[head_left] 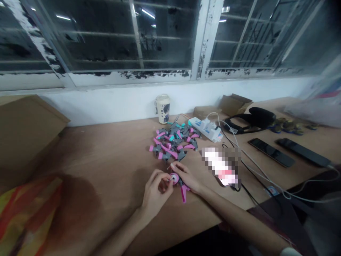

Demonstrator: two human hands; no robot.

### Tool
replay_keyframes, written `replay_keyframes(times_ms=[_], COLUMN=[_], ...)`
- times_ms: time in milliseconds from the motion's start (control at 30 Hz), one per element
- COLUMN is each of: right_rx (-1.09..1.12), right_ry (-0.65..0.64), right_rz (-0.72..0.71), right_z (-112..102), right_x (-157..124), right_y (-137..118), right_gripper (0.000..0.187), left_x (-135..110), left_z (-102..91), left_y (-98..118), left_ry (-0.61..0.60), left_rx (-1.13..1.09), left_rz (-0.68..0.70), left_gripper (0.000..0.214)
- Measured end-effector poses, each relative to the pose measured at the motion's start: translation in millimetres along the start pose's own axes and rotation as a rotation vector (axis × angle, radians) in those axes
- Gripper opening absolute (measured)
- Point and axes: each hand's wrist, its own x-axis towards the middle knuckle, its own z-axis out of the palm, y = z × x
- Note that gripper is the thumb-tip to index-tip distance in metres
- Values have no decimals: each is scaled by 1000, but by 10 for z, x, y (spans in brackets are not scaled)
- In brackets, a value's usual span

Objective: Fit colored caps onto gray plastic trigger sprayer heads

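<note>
Running beneath barred windows with flaking frames and a white wall: one smooth brown surface. Items upon it: cup, printed, tapered; power strip, white, oblong; phone, dark, flat; box, brown cardboard, far left; bag, red and yellow, blurred. Heap of sprayers, grey with pink or teal parts, centre. Single sprayer, pink and grey, between the hands, nearer than the heap: left hand, fingers pinching its round, pink-rimmed end; right hand, fingers curled about its body.
</note>
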Motion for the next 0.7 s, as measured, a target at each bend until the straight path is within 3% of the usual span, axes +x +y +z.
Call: replay_keyframes(times_ms=[700], right_rx=[-119], right_ry=[37], right_rz=[-53], right_z=[-2], right_x=[-19], right_y=[-14], right_gripper=[31], left_x=[14], left_z=[-20], left_y=[-82], left_ry=[-54], left_rx=[156], left_rz=[70], left_gripper=[7])
